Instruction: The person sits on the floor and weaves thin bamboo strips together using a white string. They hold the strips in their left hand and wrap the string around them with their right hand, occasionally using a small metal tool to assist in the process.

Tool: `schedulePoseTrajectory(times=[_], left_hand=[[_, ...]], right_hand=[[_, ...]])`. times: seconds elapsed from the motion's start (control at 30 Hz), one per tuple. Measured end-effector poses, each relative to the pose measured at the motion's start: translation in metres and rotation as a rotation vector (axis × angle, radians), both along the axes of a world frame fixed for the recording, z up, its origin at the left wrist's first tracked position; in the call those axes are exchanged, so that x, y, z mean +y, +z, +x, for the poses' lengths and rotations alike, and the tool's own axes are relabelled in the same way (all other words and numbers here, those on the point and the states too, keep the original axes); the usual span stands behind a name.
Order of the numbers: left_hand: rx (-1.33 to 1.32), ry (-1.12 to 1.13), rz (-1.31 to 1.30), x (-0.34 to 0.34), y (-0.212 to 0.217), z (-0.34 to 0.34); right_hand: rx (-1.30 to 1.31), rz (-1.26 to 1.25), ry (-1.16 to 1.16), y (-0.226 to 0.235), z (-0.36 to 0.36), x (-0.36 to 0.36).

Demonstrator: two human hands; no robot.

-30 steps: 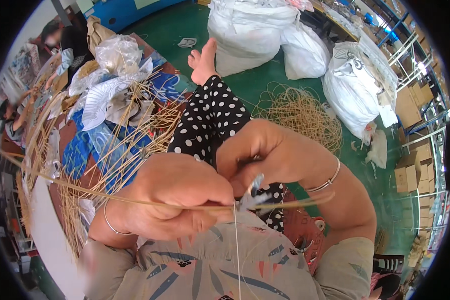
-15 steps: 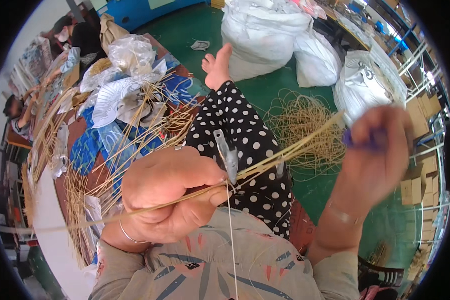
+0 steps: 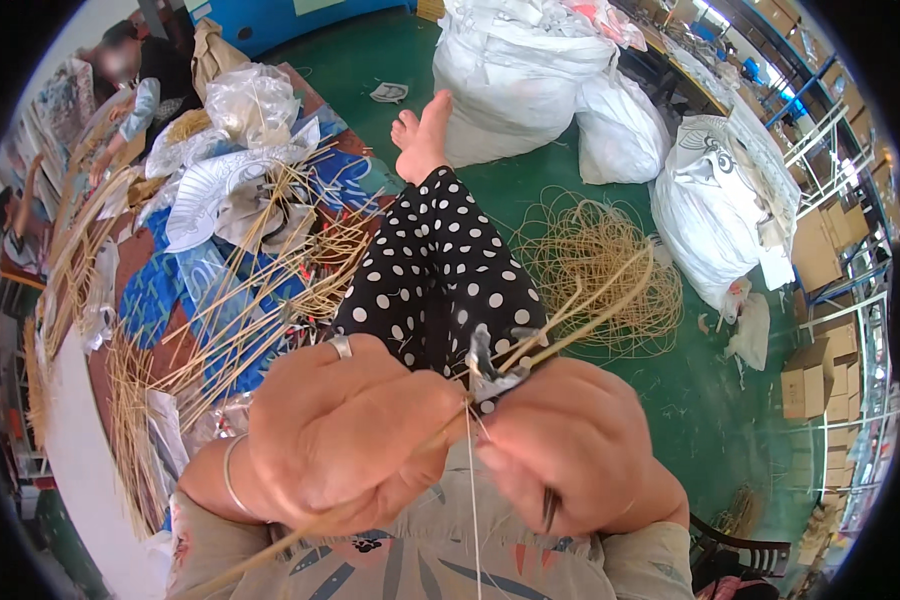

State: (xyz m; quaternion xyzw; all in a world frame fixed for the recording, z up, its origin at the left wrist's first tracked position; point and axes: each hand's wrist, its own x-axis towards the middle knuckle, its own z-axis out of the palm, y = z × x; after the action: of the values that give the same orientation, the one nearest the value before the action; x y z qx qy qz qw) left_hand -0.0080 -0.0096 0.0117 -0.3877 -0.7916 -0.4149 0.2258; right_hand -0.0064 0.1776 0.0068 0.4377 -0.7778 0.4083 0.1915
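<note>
My left hand (image 3: 345, 430) is closed around a small bundle of thin bamboo strips (image 3: 595, 318), which slants across from lower left to upper right. At the joint, beside its fingertips, a white thread (image 3: 473, 500) wraps the strips and runs straight down. A grey metal piece (image 3: 482, 365) stands upright right behind this joint. Close by on the right, my right hand (image 3: 575, 440) is closed, its thumb and finger pinching a short end of the thread. The narrow dark tip of a tool (image 3: 549, 510) sticks out below its fingers; the rest is hidden in the palm.
A tangled coil of thin strips (image 3: 600, 265) lies on the green floor ahead. Loose bamboo strips (image 3: 240, 330), blue cloth and plastic cover the low board at left. White sacks (image 3: 515, 85) stand farther off. A co-worker (image 3: 160, 80) sits at far left.
My right hand has come in from the far right to the joint and pinches the thread. The bundle and left hand have shifted slightly lower, and the metal piece is turned.
</note>
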Motion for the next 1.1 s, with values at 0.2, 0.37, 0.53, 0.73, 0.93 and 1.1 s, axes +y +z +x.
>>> schedulePoseTrajectory(times=[0.2,0.37,0.53,0.73,0.93,1.1], left_hand=[[-0.070,-0.177,-0.147,-0.003,0.009,-0.002],[-0.287,-0.393,-0.155,-0.006,0.009,-0.006],[-0.305,-0.484,-0.206,-0.003,0.009,-0.013],[-0.400,-0.576,-0.138,-0.001,-0.013,-0.007],[-0.427,-0.605,-0.162,0.002,-0.017,-0.009],[-0.315,-0.502,-0.180,0.004,-0.022,-0.005]], right_hand=[[0.485,0.094,-0.215,0.011,0.001,-0.004],[0.214,0.165,0.087,0.023,-0.016,0.000],[-0.590,0.140,0.344,0.025,-0.029,0.005],[-1.481,0.333,0.312,0.029,-0.040,-0.002],[-1.694,0.111,0.516,-0.029,-0.035,-0.002],[-1.758,-0.056,0.640,-0.051,-0.028,-0.007]])
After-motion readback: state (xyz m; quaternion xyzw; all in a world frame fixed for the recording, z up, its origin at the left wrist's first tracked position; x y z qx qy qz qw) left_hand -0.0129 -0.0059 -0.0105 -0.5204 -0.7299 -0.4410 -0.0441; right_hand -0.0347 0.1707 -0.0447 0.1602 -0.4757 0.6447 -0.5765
